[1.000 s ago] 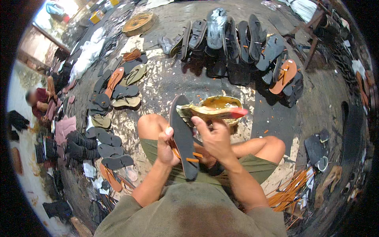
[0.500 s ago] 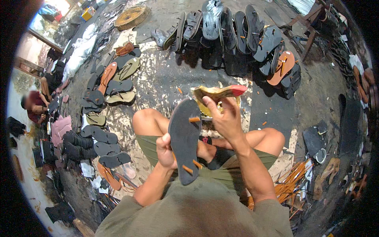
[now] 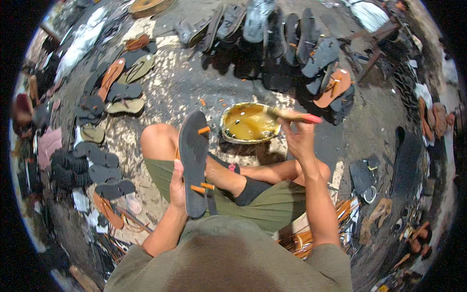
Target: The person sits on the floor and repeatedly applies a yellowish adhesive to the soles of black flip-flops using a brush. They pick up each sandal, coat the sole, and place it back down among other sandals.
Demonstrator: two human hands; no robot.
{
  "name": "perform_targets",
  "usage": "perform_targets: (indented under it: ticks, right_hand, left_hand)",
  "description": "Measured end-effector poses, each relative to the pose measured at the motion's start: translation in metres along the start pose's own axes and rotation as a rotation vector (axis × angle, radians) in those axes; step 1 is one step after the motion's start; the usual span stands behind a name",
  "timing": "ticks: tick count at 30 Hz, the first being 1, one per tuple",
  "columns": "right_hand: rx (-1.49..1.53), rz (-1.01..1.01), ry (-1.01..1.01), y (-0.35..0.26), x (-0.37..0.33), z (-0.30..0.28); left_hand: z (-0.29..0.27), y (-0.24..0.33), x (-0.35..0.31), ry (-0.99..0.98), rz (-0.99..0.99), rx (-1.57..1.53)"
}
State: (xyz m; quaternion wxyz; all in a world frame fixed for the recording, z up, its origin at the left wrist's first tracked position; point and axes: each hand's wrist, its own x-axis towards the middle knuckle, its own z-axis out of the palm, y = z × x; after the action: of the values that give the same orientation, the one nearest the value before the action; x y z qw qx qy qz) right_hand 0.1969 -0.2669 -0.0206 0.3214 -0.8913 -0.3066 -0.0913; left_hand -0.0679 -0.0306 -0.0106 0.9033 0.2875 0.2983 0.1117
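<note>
Upright in my left hand (image 3: 178,182) is a dark sandal sole (image 3: 193,158), its flat face turned up to me. Short orange strap ends (image 3: 197,189) poke through it, one near the top and two near the heel. My right hand (image 3: 300,138) pinches a brush (image 3: 300,116) with a red-tipped handle. The brush's bristle end lies over the right rim of a bowl (image 3: 224,132) of yellowish glue-like liquid. Whether the bristles touch the liquid, I cannot tell. The bowl stands on the floor just beyond my crossed legs.
Finished-looking sandals (image 3: 113,78) lie in a row at the left. More dark sandals (image 3: 233,22) stand in an arc at the far side, with an orange pair (image 3: 335,87) at its right end. Orange strips (image 3: 343,219) are heaped by my right side. Another person (image 3: 22,109) sits far left.
My right hand has drawn the brush away from the sole's top to the bowl's right side, uncovering the bowl. The sole stays in my left hand. The whole view has shifted.
</note>
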Motion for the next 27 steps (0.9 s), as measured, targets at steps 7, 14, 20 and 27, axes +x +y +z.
perform_targets:
  ticks: [7,14,20,27]
  right_hand:
    - [0.729,0.515,0.054,-0.114,0.005,-0.042]
    - [0.55,0.067,0.111,-0.154,0.008,0.025]
    - [0.85,-0.172,-0.005,-0.162,-0.028,0.025]
    - [0.473,-0.471,-0.083,-0.127,0.07,0.024]
  left_hand:
    - [0.037,0.014,0.094,-0.154,0.049,-0.118]
    - [0.096,0.01,0.083,-0.362,0.073,-0.284]
    - [0.095,0.044,0.108,-0.355,-0.116,-0.391]
    - [0.092,0.008,0.098,-0.617,-0.437,-0.743]
